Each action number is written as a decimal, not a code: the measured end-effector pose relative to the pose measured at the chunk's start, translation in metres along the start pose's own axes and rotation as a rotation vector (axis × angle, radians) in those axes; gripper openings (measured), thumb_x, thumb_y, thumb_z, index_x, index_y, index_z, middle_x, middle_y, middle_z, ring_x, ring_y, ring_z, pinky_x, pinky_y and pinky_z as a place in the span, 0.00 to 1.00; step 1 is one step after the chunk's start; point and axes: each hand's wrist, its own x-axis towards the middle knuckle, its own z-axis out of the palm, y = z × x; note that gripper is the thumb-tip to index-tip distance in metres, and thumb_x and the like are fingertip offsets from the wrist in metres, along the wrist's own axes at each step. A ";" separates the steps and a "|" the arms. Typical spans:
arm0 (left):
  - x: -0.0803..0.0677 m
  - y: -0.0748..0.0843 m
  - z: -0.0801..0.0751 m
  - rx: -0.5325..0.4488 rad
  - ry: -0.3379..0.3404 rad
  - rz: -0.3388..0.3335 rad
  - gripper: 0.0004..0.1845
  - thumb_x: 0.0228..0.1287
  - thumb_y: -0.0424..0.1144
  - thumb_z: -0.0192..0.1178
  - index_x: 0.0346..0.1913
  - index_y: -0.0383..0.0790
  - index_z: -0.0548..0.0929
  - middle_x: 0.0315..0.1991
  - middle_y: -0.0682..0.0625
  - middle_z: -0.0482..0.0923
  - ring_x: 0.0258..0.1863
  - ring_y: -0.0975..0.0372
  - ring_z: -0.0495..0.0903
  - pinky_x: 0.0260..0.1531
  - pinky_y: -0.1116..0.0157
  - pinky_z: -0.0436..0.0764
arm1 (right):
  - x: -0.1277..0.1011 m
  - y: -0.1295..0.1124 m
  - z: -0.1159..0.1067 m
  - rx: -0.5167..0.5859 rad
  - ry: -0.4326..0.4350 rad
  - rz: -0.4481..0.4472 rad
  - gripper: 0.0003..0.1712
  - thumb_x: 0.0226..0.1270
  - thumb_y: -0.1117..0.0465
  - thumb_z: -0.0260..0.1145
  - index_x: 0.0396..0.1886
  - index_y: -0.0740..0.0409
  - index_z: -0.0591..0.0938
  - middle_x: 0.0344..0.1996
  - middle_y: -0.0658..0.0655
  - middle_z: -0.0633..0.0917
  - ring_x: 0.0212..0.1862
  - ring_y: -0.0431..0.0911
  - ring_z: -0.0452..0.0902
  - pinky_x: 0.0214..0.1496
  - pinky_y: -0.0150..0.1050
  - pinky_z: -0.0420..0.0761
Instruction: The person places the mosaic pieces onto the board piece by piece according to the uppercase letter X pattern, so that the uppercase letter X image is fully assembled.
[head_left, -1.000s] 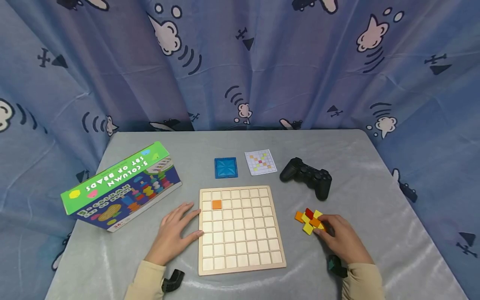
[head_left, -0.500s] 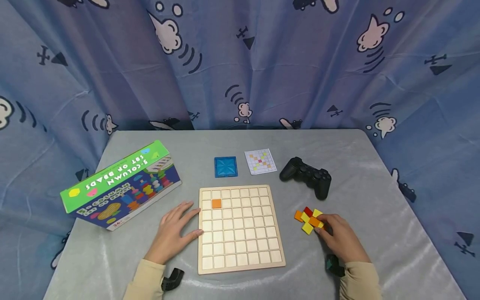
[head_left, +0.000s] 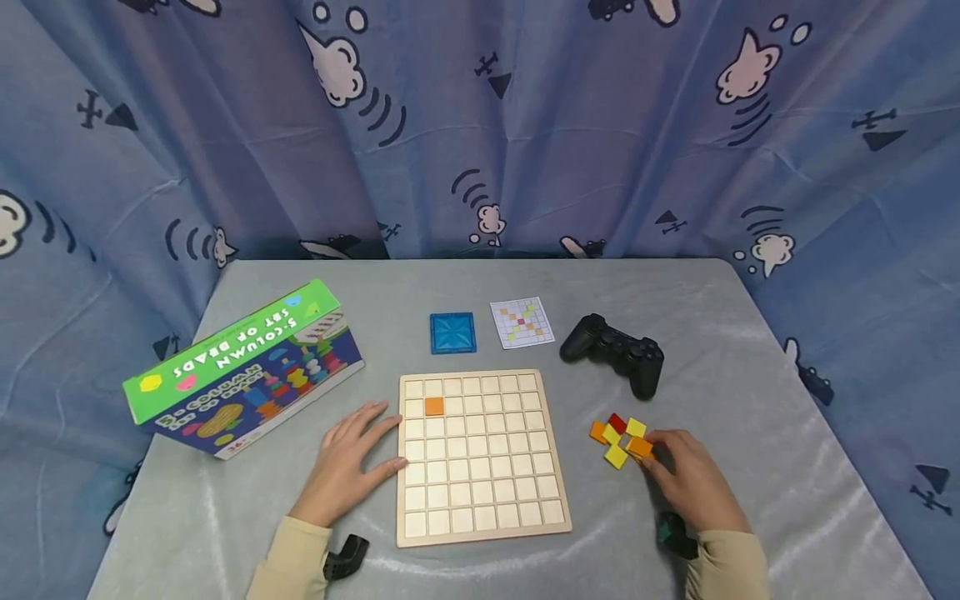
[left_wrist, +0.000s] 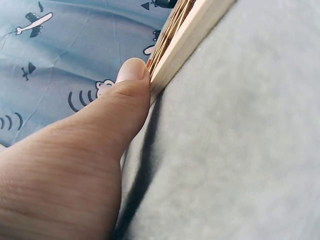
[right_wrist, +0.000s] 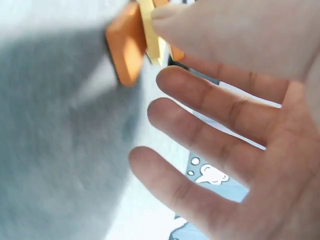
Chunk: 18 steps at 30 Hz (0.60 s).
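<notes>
While the left hand (head_left: 347,471) lies flat with fingers spread against the left edge of the pale wooden grid board (head_left: 482,456), the right hand (head_left: 687,482) apparently pinches an orange square tile (head_left: 640,447) beside the small pile of coloured tiles (head_left: 615,437).

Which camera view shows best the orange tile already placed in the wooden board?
The head view: the orange tile sits in the wooden board, second row, second column. The left wrist view shows only the board's edge; the right wrist view misses the board.
</notes>
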 end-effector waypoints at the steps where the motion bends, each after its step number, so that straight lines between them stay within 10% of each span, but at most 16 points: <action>1: 0.000 0.000 0.000 -0.001 0.000 -0.001 0.34 0.57 0.63 0.63 0.66 0.56 0.73 0.71 0.51 0.63 0.71 0.53 0.57 0.65 0.44 0.55 | -0.001 0.000 -0.002 -0.007 0.003 -0.001 0.19 0.60 0.67 0.68 0.50 0.70 0.77 0.47 0.68 0.79 0.49 0.61 0.76 0.51 0.58 0.76; 10: 0.000 0.001 -0.002 -0.006 -0.009 -0.013 0.34 0.57 0.62 0.62 0.66 0.56 0.73 0.71 0.51 0.62 0.72 0.53 0.57 0.66 0.44 0.55 | -0.004 -0.007 -0.017 -0.007 0.046 -0.040 0.19 0.59 0.71 0.68 0.51 0.68 0.77 0.45 0.66 0.80 0.45 0.57 0.77 0.45 0.55 0.79; 18: 0.000 0.000 -0.001 -0.001 -0.006 -0.003 0.34 0.57 0.63 0.61 0.66 0.56 0.73 0.71 0.51 0.62 0.72 0.54 0.57 0.67 0.44 0.54 | 0.015 -0.030 -0.027 -0.033 0.100 -0.268 0.21 0.60 0.70 0.68 0.53 0.60 0.77 0.45 0.56 0.80 0.42 0.49 0.79 0.38 0.46 0.81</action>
